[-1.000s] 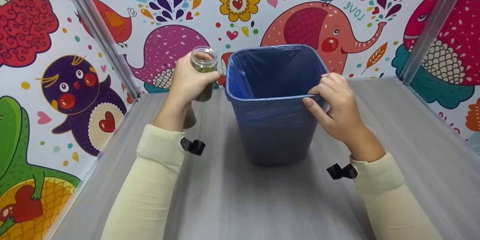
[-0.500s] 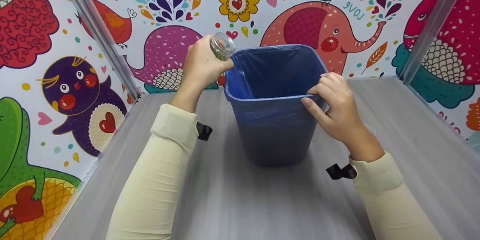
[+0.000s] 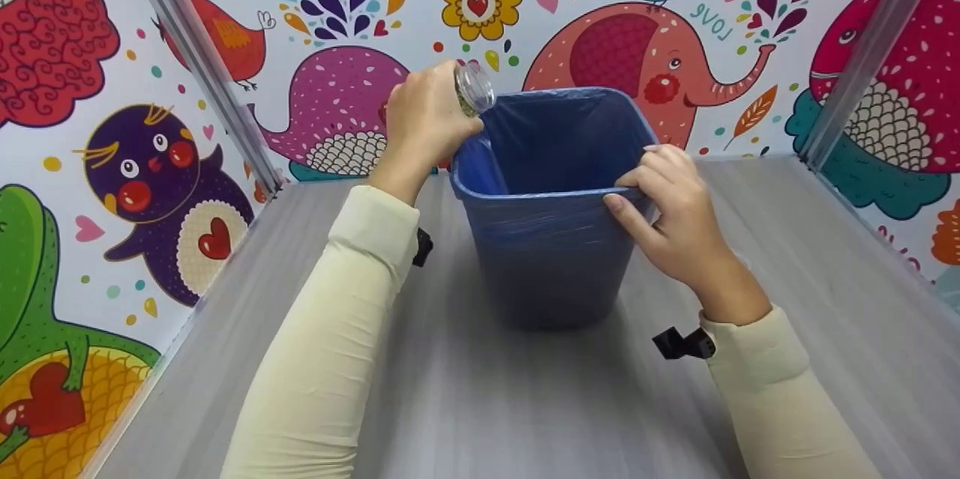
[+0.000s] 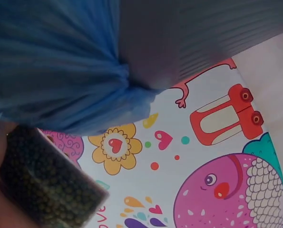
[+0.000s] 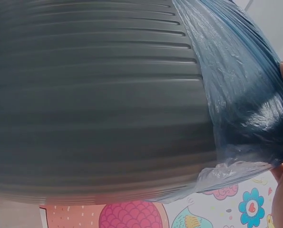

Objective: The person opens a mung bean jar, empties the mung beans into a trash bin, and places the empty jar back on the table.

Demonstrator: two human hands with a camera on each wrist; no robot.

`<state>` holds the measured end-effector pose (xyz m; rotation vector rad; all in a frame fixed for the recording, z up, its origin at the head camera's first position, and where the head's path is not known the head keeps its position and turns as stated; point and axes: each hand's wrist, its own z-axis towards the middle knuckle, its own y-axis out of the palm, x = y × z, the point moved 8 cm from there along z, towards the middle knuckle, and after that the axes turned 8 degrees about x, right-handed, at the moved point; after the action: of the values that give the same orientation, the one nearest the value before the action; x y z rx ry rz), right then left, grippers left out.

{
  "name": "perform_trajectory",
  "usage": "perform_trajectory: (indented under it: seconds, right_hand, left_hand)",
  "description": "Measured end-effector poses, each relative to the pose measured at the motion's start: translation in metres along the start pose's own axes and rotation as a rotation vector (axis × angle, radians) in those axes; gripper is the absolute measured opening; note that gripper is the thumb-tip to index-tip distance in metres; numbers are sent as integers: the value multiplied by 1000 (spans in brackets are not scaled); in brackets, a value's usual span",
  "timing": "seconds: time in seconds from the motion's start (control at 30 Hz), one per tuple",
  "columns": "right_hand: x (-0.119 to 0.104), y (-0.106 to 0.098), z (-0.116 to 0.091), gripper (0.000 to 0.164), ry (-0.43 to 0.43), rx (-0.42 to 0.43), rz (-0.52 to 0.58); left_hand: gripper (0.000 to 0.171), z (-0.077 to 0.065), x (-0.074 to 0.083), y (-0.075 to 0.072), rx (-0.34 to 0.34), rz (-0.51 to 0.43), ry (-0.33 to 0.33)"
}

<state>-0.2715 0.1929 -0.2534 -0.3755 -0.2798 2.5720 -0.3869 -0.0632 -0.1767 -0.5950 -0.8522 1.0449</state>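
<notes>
My left hand (image 3: 427, 115) grips a clear jar (image 3: 477, 85), tilted so that its uncapped mouth points right, towards the bin. Small round green beans (image 4: 46, 180) fill the part of the jar seen in the left wrist view. The jar's mouth is at the upper left of the bin's rim; whether they touch I cannot tell. A dark trash bin (image 3: 551, 269) stands upright on the table, lined with a blue plastic bag (image 5: 250, 95) folded over its rim. My right hand (image 3: 671, 217) pinches the rim and liner at the near right corner. The bin's bottom inside is hidden.
Grey tabletop (image 3: 517, 404) surrounds the bin. Printed walls (image 3: 480, 7) with cartoon animals close in the back and both sides, with metal posts (image 3: 877, 52) at the corners. Small black mounts (image 3: 682, 342) sit at my cuffs.
My left hand has raised the jar and carried it right to the bin's rim, tipping it from nearly upright to tilted. The right hand and the bin have stayed in place.
</notes>
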Motion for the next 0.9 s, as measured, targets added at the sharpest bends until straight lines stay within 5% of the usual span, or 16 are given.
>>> perform_trajectory:
  seconds: [0.43,0.9]
  right_hand:
    - [1,0,-1,12,-4,1,-3]
    - [1,0,-1,14,-15,26,2]
  left_hand:
    - [62,-3,20,14,60,158,154]
    - [42,-7,24,14,138,237,205]
